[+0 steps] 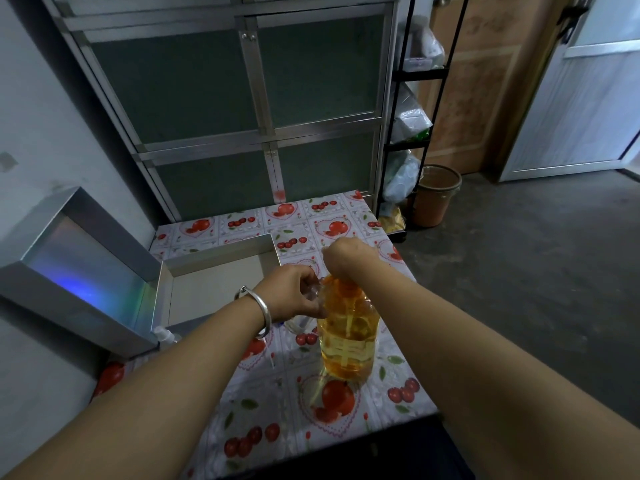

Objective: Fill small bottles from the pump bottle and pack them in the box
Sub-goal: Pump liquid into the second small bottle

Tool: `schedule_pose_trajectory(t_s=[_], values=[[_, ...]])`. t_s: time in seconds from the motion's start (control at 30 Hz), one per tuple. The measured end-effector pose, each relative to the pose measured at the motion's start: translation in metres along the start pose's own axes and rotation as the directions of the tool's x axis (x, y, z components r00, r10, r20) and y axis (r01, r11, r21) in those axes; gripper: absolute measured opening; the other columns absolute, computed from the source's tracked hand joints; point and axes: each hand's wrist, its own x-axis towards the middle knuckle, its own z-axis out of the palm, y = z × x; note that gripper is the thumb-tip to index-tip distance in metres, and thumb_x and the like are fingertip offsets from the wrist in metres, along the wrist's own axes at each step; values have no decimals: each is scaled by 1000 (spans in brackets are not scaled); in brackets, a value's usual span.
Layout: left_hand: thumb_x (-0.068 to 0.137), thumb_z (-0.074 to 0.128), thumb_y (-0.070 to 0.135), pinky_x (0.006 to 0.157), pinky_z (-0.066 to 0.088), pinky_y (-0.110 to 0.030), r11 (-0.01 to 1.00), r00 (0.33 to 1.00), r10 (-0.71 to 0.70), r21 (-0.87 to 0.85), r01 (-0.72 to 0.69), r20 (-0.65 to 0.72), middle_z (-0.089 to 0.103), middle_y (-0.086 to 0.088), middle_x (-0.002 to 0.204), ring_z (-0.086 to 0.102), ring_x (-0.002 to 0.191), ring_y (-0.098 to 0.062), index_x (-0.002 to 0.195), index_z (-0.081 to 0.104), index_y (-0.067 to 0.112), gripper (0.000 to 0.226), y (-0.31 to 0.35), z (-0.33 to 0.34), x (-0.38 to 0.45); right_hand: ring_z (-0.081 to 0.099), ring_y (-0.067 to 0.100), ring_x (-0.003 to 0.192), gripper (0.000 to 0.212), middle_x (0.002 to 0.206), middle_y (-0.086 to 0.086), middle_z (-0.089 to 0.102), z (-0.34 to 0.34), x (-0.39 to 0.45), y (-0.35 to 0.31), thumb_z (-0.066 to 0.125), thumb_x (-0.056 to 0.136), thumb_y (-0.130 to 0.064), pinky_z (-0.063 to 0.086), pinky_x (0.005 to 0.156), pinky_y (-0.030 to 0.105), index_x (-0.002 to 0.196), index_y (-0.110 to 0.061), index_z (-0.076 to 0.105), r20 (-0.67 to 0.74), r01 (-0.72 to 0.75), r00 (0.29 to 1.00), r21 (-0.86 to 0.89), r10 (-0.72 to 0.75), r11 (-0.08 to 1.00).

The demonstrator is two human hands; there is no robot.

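A pump bottle (348, 336) of amber liquid stands upright on the fruit-patterned table (294, 403). My right hand (346, 256) sits on top of its pump head, fingers bent down over it; the pump head itself is hidden. My left hand (294, 294), with a silver bangle at the wrist, pinches a small clear bottle (313, 291) held right beside the pump's neck. An open silver box (214, 285) lies to the left, its inside bare as far as I can see. Another small clear bottle (166, 336) with a white cap stands by the box's near corner.
The box's shiny lid (79, 268) leans up at the left. A glass-fronted metal cabinet (242, 98) stands behind the table. A black shelf rack (412, 133) with bags and an orange bucket (434, 199) are at the right on the grey floor.
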Motion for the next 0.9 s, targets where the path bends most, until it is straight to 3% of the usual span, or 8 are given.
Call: schedule_pose_trajectory(t_s=[0.1,0.23,0.4,0.47,0.53,0.63,0.8,0.9], values=[[68,79,28,56,39,-16,1000,1000,0,-16,0,-5,53,8,72,49,65,-7,88,58,16,32,0,-1,0,61,28,87,34,106,15,64,-3,-1,-2,40,92,-18,53,88,45,116,-5,59,48,24,998,108,-29,994],[68,80,27,55,37,-17,1000,1000,-8,-29,8,-2,52,8,71,47,62,-6,88,56,17,32,0,0,2,47,24,84,22,78,5,45,-3,-3,-3,42,92,-13,41,97,43,108,-8,55,-9,-33,999,-61,32,998],[67,80,27,56,39,-17,1000,1000,-12,-25,12,6,53,7,73,49,65,-8,88,57,17,33,0,1,2,55,27,93,34,108,12,59,-3,-1,-3,41,94,-21,47,95,44,123,-10,55,27,-2,1000,22,2,1000],[68,79,28,59,42,-17,1000,1000,-7,-18,7,4,55,6,77,52,70,-10,89,57,17,33,1,0,1,59,26,85,33,90,10,60,-4,-1,-1,40,93,-21,53,87,43,114,-5,60,34,28,999,88,-31,996],[68,79,29,57,40,-16,1000,1000,-2,-13,2,-2,53,8,75,50,68,-9,89,57,17,33,0,0,2,54,24,78,31,73,4,51,-3,0,0,40,92,-17,53,83,40,110,-4,61,22,28,999,46,-29,999],[68,80,29,58,41,-18,1000,1000,-8,-4,8,-4,52,6,75,50,69,-12,92,59,13,36,0,1,2,48,23,83,24,83,5,49,-2,-5,-2,41,92,-14,45,92,39,109,-7,57,-30,-3,1000,-88,0,996],[68,79,28,59,42,-18,1000,1000,-6,-2,6,-4,53,5,76,50,70,-12,91,58,14,34,-1,2,0,53,26,91,34,104,13,56,-3,-3,-4,40,93,-17,46,95,44,123,-10,54,25,8,1000,-39,-7,999],[68,79,29,61,44,-20,1000,1000,-4,-12,4,-1,57,3,80,52,71,-12,92,58,15,35,0,0,0,55,26,84,31,76,6,53,-5,1,-4,42,90,-14,50,91,44,113,-4,60,48,23,999,11,-24,1000]])
